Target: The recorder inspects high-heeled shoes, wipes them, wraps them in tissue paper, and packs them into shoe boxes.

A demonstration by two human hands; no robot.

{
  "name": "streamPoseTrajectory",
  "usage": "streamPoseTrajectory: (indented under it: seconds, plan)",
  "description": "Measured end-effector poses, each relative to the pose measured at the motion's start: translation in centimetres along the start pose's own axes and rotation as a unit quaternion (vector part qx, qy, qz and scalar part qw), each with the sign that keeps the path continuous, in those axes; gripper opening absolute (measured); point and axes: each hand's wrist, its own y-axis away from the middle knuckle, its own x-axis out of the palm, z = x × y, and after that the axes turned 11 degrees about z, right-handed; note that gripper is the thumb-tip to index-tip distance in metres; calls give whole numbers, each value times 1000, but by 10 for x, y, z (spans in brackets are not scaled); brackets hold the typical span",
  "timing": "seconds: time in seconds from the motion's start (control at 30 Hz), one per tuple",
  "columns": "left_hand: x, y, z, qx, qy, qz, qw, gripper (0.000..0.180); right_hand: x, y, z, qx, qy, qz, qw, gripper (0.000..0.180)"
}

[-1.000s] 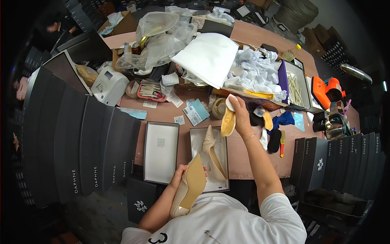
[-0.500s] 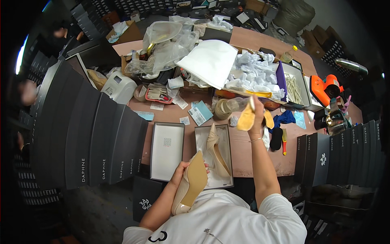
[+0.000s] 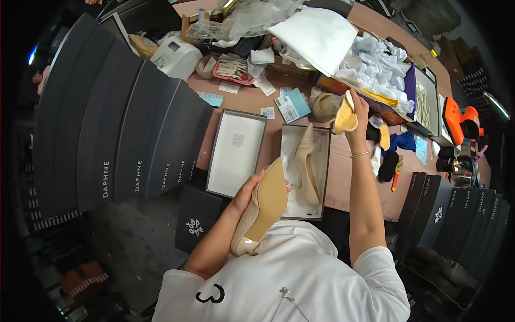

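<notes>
My left hand point(image 3: 248, 192) grips a beige pointed pump point(image 3: 264, 201) by its side, its tan sole turned up and its heel toward my shirt. My right hand point(image 3: 359, 115) is raised over the table, fingers closed on a yellow cloth point(image 3: 346, 119) whose ends hang on both sides of the hand. A clear jar point(image 3: 325, 106) lies or stands just left of that cloth; part of it is hidden. The matching pump point(image 3: 307, 169) rests on white paper in an open shoe box point(image 3: 326, 185). To its left lies the box's lid point(image 3: 236, 153), pale inside up.
Tall rows of dark shoe boxes point(image 3: 129, 139) stand at left, with more boxes point(image 3: 456, 214) at right. Behind are a carton of crumpled white paper point(image 3: 375, 64), a white label printer point(image 3: 176, 58) and a red basket point(image 3: 233, 72). A brush point(image 3: 397, 172) lies right.
The whole view has shifted, so the table sits higher in the picture. Both hands keep their holds; the right stays near the jar and the left pump stays sole-up.
</notes>
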Motion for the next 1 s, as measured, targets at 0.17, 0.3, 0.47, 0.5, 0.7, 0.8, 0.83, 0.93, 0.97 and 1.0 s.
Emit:
streamPoseTrajectory:
  seconds: [0.17,0.3,0.47,0.5,0.7,0.8,0.83,0.93,0.97,1.0]
  plan:
    - [-7,-1,-2,21,-4,21,1000,59,-25,59,85,48,-146,152,976,38]
    - [0,-13,1,54,31,9,998,59,-53,126,198,-237,-103,168,951,38]
    - [3,-10,-2,33,-64,93,993,60,-39,170,194,-204,-160,189,947,41]
    - [1,-10,-2,38,-63,106,992,60,-31,162,190,-147,-157,180,960,40]
    - [12,-2,2,63,-92,109,988,60,-46,183,215,-154,-151,211,953,36]
    - [33,3,7,74,-71,65,993,62,-33,154,189,-84,-76,201,973,39]
    - [27,5,13,69,-70,55,994,62,-33,155,190,-84,-88,199,972,38]
    - [25,12,4,82,-110,55,989,64,-35,166,209,-151,-58,221,962,32]
    - [11,13,0,61,-86,77,991,64,-42,171,224,-207,-104,237,944,28]
    - [19,12,1,73,-100,56,991,64,-39,166,221,-169,-59,258,949,26]
